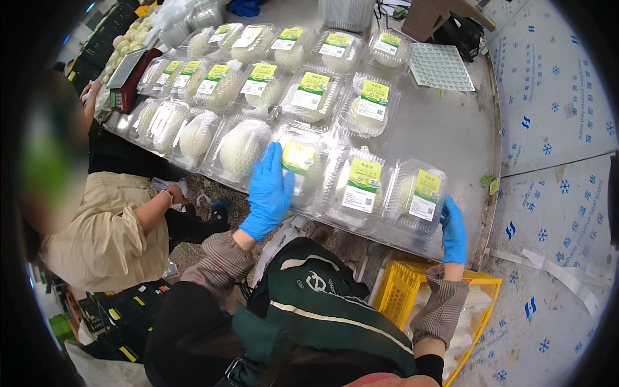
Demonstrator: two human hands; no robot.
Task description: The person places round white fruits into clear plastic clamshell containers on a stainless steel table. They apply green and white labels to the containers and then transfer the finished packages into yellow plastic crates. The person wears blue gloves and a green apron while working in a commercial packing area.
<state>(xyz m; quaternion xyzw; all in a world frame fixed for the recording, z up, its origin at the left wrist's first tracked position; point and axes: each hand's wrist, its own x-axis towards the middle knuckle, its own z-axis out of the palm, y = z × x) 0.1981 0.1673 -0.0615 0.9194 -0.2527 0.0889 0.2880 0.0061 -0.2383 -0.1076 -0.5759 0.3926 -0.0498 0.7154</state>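
My left hand [269, 193], in a blue glove, has its fingers stretched out against the left side of a clear labelled clamshell box [306, 138] in the front row. My right hand [454, 229], gloved in the same blue, lies with extended fingers along the right side of the end clamshell box [420, 197]. Another labelled clamshell box [361, 187] stands between these two. Their labels are green, yellow and white, and pale round produce shows inside. Left of my left hand is an unlabelled clamshell box [240, 148] with netted produce.
More labelled boxes [309, 95] fill rows across the metal table [464, 129]. A label sheet [442, 66] lies at the back right, near a brown device [445, 19]. A scale [126, 77] stands far left. Below are a yellow crate [393, 293] and a co-worker [103, 226] at left.
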